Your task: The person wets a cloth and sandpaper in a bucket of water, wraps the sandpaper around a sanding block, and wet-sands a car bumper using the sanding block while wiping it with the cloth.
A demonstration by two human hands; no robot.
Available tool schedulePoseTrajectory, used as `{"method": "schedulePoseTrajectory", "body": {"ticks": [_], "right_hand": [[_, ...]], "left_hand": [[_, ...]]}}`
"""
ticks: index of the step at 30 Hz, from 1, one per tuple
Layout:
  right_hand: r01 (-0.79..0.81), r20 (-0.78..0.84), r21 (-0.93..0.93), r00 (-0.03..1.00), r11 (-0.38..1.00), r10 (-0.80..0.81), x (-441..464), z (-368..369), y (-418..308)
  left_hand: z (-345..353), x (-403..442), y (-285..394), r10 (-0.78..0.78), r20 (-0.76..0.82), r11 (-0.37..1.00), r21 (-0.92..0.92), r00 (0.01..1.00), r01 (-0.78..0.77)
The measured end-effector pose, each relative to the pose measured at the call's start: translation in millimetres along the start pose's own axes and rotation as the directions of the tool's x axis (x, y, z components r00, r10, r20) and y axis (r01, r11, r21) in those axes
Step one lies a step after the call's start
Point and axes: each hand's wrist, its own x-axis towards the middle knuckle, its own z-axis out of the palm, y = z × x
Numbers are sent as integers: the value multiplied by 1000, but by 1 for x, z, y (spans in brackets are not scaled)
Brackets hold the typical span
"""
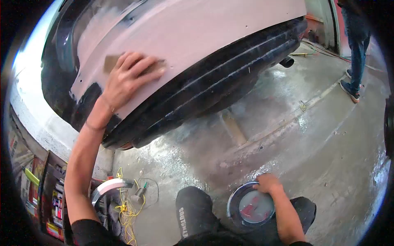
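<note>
My left hand (129, 76) is closed over a tan piece of sandpaper (110, 64), pressing it flat on the pinkish primed body panel (184, 39) of a car. One end of the sandpaper sticks out beyond my fingers; the rest lies under them. Below the panel runs the black ribbed lower bumper (213, 76). Down by my knees, my right hand (269, 183) grips the rim of a round bucket (230, 205). Cloudy water fills it, with something reddish showing inside.
Wet concrete floor (287, 135) surrounds the car. At lower left stand a shelf of boxes (55, 197), a curved light strip (111, 186) and a tangled yellow cord (129, 213). A person in jeans (356, 49) stands at upper right, near hoses (324, 51).
</note>
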Motion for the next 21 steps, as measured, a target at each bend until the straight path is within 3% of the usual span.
{"method": "schedulePoseTrajectory", "body": {"ticks": [1, 3, 5, 7, 10, 12, 15, 17, 18, 21], "right_hand": [[-6, 10, -15, 1000, 1000, 6, -1, -3, -3], [-25, 31, -39, 999, 999, 26, -3, -3, -7], [-35, 12, -32, 999, 999, 36, -6, -7, -12], [-38, 7, -55, 999, 998, 38, -2, 3, -10], [-57, -25, -33, 998, 998, 56, -1, 11, -3], [-26, 8, 16, 1000, 1000, 26, -1, 6, 0], [51, -26, 97, 998, 994, -49, -5, 3, 13], [57, -26, 129, 998, 990, -54, -6, 2, 18], [34, 2, 133, 999, 990, -35, -3, 1, 16], [-13, 24, 134, 1000, 991, 9, 5, 11, 17]], "left_hand": [[5, 30, -7, 5, 9, 1000, -30, 1000, -4], [28, 127, -20, 108, -133, 992, 73, 985, -99], [43, 227, -32, 47, -234, 998, -34, 971, -57], [45, 300, -44, 34, -161, 999, 2, 986, -34], [46, 285, -41, 43, -184, 998, -29, 982, -49], [46, 217, -33, 94, -170, 995, 38, 981, -89], [37, 137, -15, 67, -116, 998, -12, 991, -69], [35, 136, -10, 72, -71, 997, -31, 995, -75], [49, 160, -16, 108, -112, 993, 58, 988, -102], [77, 271, -17, 60, -117, 997, -44, 991, -65]]}}
